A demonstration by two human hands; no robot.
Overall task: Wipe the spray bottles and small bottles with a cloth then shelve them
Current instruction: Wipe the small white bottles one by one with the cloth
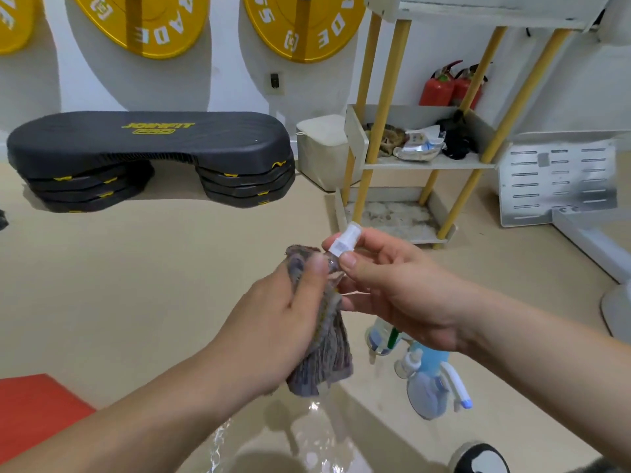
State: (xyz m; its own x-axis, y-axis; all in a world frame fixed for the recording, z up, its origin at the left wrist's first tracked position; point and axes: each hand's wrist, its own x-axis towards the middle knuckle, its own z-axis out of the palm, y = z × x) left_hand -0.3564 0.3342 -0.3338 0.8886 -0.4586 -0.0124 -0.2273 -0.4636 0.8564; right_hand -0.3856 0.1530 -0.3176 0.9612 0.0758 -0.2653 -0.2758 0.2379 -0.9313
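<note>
My right hand (392,285) pinches a small clear bottle by its white cap (343,242), held tilted in mid-air. My left hand (283,315) grips a grey striped cloth (327,349) wrapped around the bottle's lower body, which the cloth and my fingers mostly hide. On the floor below my right wrist stand several more bottles: a clear one with a green tube (384,336), a small clear one (406,365) and a blue spray bottle with a white trigger (433,387). The white shelf unit with yellow posts (386,114) stands behind, at centre right.
The shelf's middle tier holds cloths and packets (420,145). A black step platform (150,155) sits at the left by the wall. Two red fire extinguishers (447,87) stand behind the shelf. A red mat (34,411) lies at lower left, a white panel (556,179) at right.
</note>
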